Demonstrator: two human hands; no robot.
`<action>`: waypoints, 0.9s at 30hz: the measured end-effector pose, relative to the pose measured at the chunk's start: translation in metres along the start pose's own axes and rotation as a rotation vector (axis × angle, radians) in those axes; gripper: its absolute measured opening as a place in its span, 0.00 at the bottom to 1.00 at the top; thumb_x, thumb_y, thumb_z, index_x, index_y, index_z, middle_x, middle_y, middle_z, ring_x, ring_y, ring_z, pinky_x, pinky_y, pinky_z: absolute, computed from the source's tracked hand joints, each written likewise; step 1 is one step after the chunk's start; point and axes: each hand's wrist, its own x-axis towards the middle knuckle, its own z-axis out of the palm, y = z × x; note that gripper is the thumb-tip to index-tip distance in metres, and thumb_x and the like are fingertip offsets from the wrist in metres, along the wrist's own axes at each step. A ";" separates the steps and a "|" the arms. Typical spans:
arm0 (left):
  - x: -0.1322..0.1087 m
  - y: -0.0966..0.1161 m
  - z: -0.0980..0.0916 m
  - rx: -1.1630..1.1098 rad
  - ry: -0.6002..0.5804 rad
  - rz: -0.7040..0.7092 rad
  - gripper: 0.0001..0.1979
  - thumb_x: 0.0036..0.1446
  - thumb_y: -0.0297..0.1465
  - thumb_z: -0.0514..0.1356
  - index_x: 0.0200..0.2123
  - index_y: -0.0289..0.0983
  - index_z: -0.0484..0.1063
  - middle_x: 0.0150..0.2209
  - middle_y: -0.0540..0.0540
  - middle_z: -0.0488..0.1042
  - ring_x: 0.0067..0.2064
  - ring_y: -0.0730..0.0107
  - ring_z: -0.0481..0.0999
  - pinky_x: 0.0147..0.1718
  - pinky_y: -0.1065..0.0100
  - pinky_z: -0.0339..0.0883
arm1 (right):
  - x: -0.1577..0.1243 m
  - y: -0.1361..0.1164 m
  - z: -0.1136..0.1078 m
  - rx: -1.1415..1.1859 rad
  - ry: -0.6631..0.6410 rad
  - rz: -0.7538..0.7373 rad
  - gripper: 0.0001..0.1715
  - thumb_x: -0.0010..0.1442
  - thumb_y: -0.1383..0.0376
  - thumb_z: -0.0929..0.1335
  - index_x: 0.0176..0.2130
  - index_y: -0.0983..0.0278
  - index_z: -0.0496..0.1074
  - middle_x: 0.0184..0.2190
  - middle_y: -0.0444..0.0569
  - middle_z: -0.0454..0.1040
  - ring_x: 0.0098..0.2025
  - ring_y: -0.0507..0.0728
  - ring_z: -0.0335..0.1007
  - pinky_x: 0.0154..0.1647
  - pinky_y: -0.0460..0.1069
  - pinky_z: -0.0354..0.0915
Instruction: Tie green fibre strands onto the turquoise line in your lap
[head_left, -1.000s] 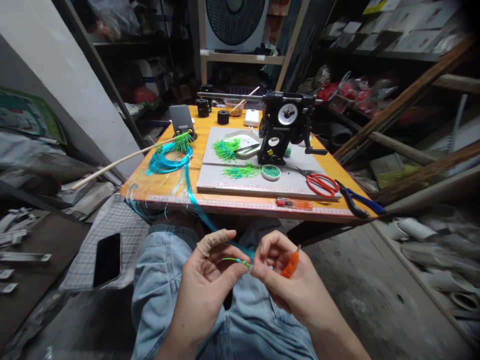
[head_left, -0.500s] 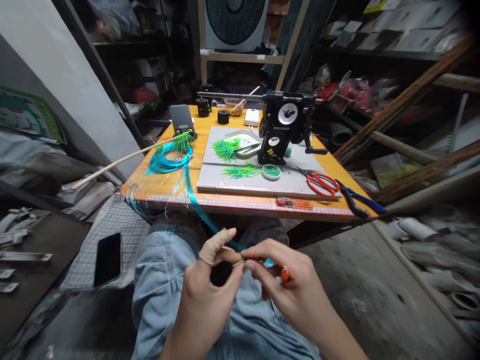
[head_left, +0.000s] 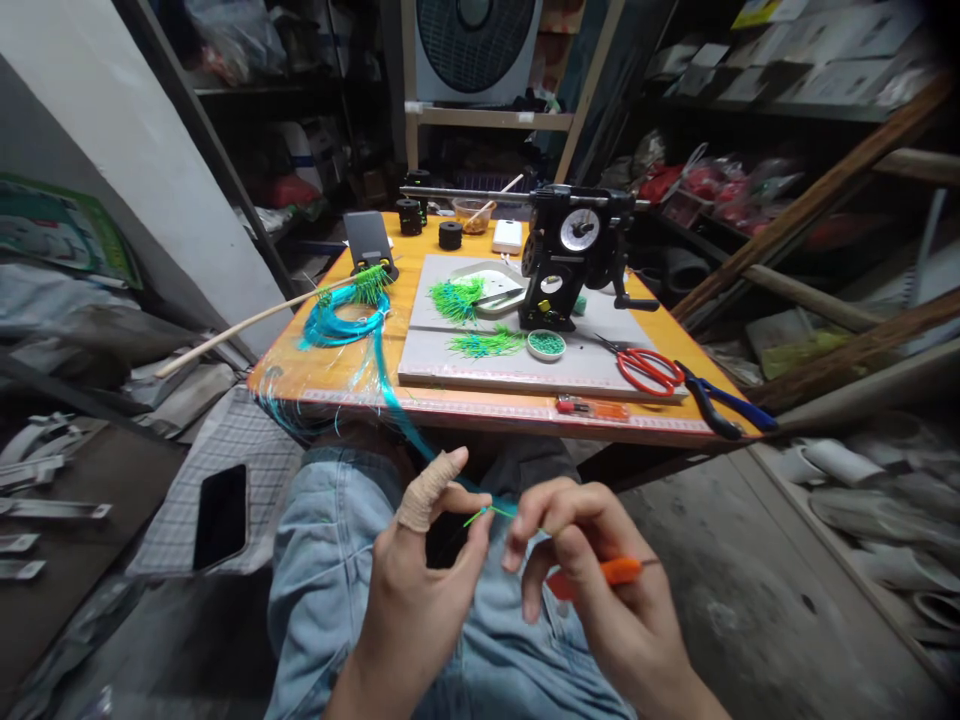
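Above my lap, my left hand [head_left: 427,560], with tape wrapped round its index finger, pinches the blue strands [head_left: 409,430] between thumb and a fingertip. A short piece of green thread [head_left: 475,517] sticks out at that pinch. To its right, my right hand [head_left: 600,560] has thumb and index finger together at the far end of the green thread. Tucked in the same hand is a small orange-handled tool [head_left: 619,571] with a thin metal tip; its kind is unclear. The strands run back to a blue coil [head_left: 341,318] on the table.
On the grey board [head_left: 427,365] stand a black crank machine [head_left: 559,255], green-blue tufts [head_left: 457,298] and a dish of green beads [head_left: 546,345]. Red scissors [head_left: 649,370], blue-handled pliers [head_left: 724,400] and an orange cutter [head_left: 592,408] lie near the front edge. A stick [head_left: 240,325] overhangs the left.
My right hand has drawn away to the right from my left, with the green thread now stretched between them. The orange-handled tool shows more. My left hand keeps its pinch.
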 end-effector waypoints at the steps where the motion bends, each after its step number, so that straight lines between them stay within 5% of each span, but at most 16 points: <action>1: 0.000 0.000 0.000 0.015 0.012 0.036 0.34 0.56 0.19 0.64 0.61 0.51 0.62 0.36 0.56 0.79 0.39 0.73 0.81 0.52 0.66 0.70 | -0.001 -0.002 -0.001 0.115 -0.006 0.035 0.09 0.72 0.62 0.59 0.40 0.57 0.66 0.35 0.46 0.66 0.29 0.52 0.69 0.19 0.44 0.68; 3: 0.000 -0.002 0.001 0.035 0.035 0.110 0.36 0.55 0.17 0.64 0.61 0.52 0.62 0.38 0.55 0.78 0.39 0.73 0.80 0.52 0.65 0.70 | -0.001 -0.006 -0.004 0.116 0.006 0.086 0.09 0.71 0.61 0.61 0.39 0.58 0.67 0.29 0.43 0.63 0.24 0.50 0.62 0.16 0.41 0.63; 5: -0.002 -0.003 0.003 0.037 0.058 0.174 0.38 0.53 0.15 0.63 0.61 0.53 0.62 0.39 0.54 0.77 0.41 0.71 0.79 0.52 0.64 0.69 | 0.002 -0.009 -0.007 -0.159 0.010 0.082 0.05 0.69 0.62 0.64 0.43 0.59 0.69 0.28 0.43 0.63 0.23 0.49 0.59 0.16 0.41 0.60; 9: -0.003 -0.005 0.001 -0.031 0.061 0.231 0.41 0.52 0.13 0.63 0.62 0.57 0.60 0.40 0.54 0.76 0.43 0.70 0.77 0.53 0.63 0.68 | 0.009 -0.010 -0.011 -0.765 -0.033 -0.203 0.08 0.62 0.71 0.69 0.41 0.61 0.75 0.28 0.45 0.66 0.28 0.52 0.66 0.27 0.45 0.65; 12: 0.000 -0.003 -0.009 -0.095 -0.148 0.084 0.43 0.51 0.19 0.68 0.64 0.57 0.58 0.55 0.49 0.72 0.54 0.64 0.74 0.57 0.62 0.65 | 0.010 -0.010 -0.016 -0.900 0.031 -0.365 0.11 0.62 0.75 0.68 0.41 0.62 0.75 0.28 0.45 0.66 0.24 0.50 0.64 0.25 0.44 0.64; 14: 0.003 -0.002 -0.018 -0.171 -0.386 -0.088 0.50 0.41 0.27 0.76 0.65 0.55 0.59 0.64 0.45 0.65 0.60 0.55 0.69 0.61 0.60 0.61 | 0.009 -0.011 -0.020 -0.948 0.062 -0.413 0.13 0.62 0.76 0.68 0.44 0.62 0.75 0.28 0.45 0.66 0.24 0.50 0.64 0.24 0.44 0.63; 16: 0.006 0.000 -0.024 -0.324 -0.475 -0.180 0.54 0.32 0.36 0.79 0.65 0.53 0.61 0.63 0.44 0.67 0.61 0.52 0.68 0.61 0.61 0.61 | 0.007 -0.013 -0.023 -0.981 0.051 -0.437 0.14 0.61 0.77 0.67 0.45 0.62 0.75 0.28 0.45 0.66 0.24 0.50 0.64 0.24 0.44 0.62; 19: 0.009 0.004 -0.021 -0.452 -0.376 -0.255 0.36 0.44 0.41 0.74 0.58 0.49 0.70 0.54 0.45 0.75 0.54 0.58 0.74 0.55 0.64 0.67 | 0.006 -0.016 -0.024 -0.998 0.019 -0.448 0.16 0.61 0.77 0.67 0.46 0.63 0.75 0.28 0.46 0.65 0.25 0.50 0.64 0.24 0.44 0.62; 23: 0.013 0.010 -0.008 -0.348 -0.238 -0.228 0.05 0.59 0.31 0.65 0.39 0.41 0.78 0.38 0.47 0.78 0.42 0.66 0.77 0.44 0.69 0.70 | 0.004 -0.013 -0.023 -0.974 -0.035 -0.428 0.18 0.61 0.77 0.67 0.48 0.62 0.74 0.29 0.46 0.65 0.27 0.51 0.65 0.26 0.44 0.64; 27: 0.015 0.012 -0.006 -0.171 -0.220 -0.123 0.05 0.60 0.24 0.62 0.32 0.38 0.75 0.33 0.48 0.77 0.38 0.68 0.76 0.40 0.70 0.70 | 0.003 -0.008 -0.026 -0.991 -0.106 -0.414 0.19 0.61 0.78 0.64 0.48 0.63 0.73 0.30 0.48 0.65 0.29 0.53 0.65 0.28 0.45 0.65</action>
